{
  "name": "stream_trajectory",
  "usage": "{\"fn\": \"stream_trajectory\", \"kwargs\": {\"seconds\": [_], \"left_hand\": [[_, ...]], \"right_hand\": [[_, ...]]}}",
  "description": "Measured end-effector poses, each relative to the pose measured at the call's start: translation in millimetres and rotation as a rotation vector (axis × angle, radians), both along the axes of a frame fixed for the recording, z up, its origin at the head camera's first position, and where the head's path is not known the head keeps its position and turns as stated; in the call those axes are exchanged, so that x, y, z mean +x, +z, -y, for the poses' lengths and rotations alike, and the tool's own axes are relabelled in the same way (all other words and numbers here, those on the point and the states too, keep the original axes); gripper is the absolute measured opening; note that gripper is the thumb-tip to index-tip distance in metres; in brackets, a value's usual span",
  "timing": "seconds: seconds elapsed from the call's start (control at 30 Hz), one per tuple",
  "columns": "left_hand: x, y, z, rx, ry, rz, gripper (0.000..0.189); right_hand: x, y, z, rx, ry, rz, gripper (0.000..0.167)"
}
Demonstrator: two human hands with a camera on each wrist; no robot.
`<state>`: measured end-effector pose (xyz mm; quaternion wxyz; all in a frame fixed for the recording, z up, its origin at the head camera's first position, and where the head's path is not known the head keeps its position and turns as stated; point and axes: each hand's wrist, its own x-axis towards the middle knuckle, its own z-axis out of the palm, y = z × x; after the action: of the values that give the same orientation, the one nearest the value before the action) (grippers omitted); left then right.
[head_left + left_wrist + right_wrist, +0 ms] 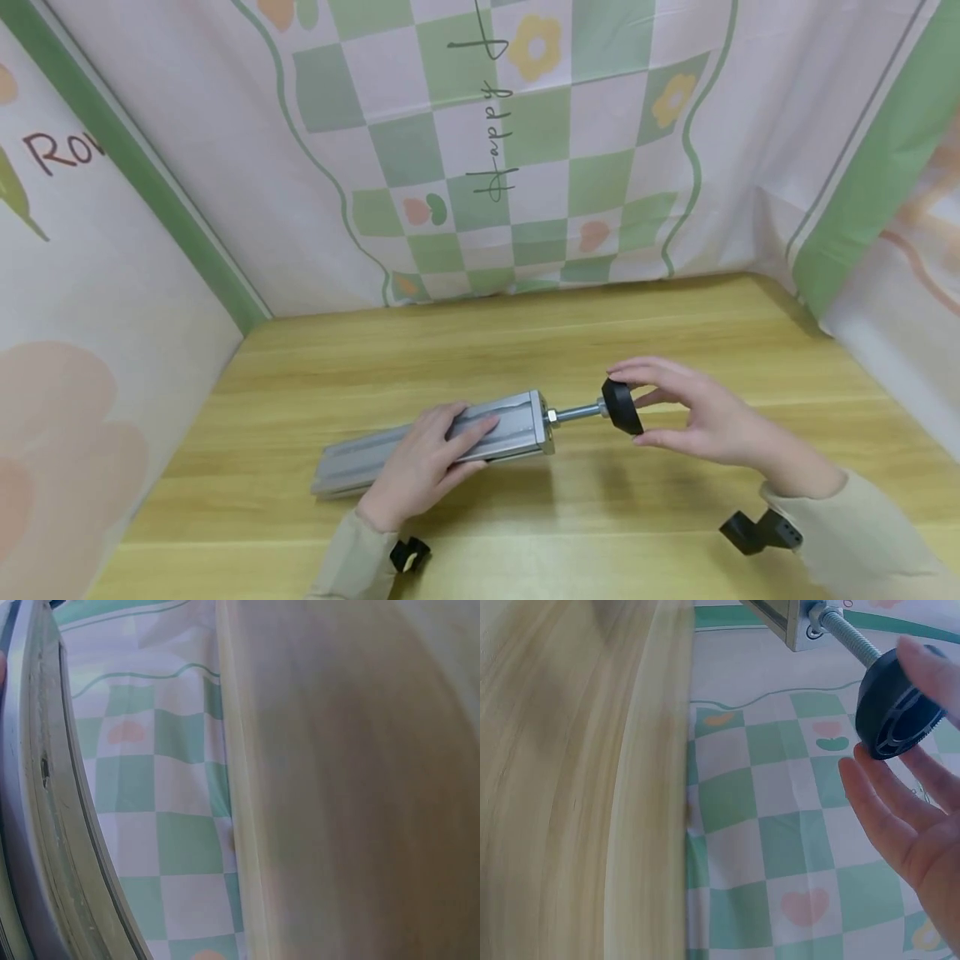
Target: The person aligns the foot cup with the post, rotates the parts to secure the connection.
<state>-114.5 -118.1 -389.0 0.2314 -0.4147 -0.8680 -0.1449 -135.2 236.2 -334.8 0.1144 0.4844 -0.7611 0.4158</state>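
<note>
My left hand grips a grey aluminium profile from above, fingers spread over its top face and thumb along the near side. A threaded rod sticks out of the profile's right end plate, with a hex nut at its base. On the rod's outer end sits a round black levelling foot. My right hand pinches that foot by its rim between thumb and fingers. The right wrist view shows the foot's ribbed hollow underside. Along the left wrist view's edge runs the profile's slotted side.
The profile is held above a wood-grain table. A checked cloth curtain hangs behind the table's far edge, with more printed cloth on the left and right. Black camera mounts are strapped at both sleeves.
</note>
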Motion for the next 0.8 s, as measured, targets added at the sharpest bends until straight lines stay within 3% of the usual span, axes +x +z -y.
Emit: {"fn": "stream_trajectory", "kwargs": {"seconds": [0.2, 0.43, 0.6, 0.8], "left_hand": [[0.7, 0.8, 0.8, 0.008, 0.0, 0.006, 0.05], [1.2, 2.2, -0.1, 0.0, 0.001, 0.001, 0.05], [1.2, 2.1, -0.9, 0.006, -0.003, 0.013, 0.05], [1.9, 2.4, -1.9, 0.009, -0.007, 0.005, 0.05]], "right_hand": [[4.7, 3.7, 1.3, -0.002, -0.086, 0.181, 0.07], [8.9, 8.3, 7.2, 0.076, -0.257, 0.376, 0.042], [10.7, 13.3, 9.7, 0.102, -0.323, 0.542, 0.034], [9.6, 17.7, 12.2, 0.144, -0.367, 0.629, 0.025]]}}
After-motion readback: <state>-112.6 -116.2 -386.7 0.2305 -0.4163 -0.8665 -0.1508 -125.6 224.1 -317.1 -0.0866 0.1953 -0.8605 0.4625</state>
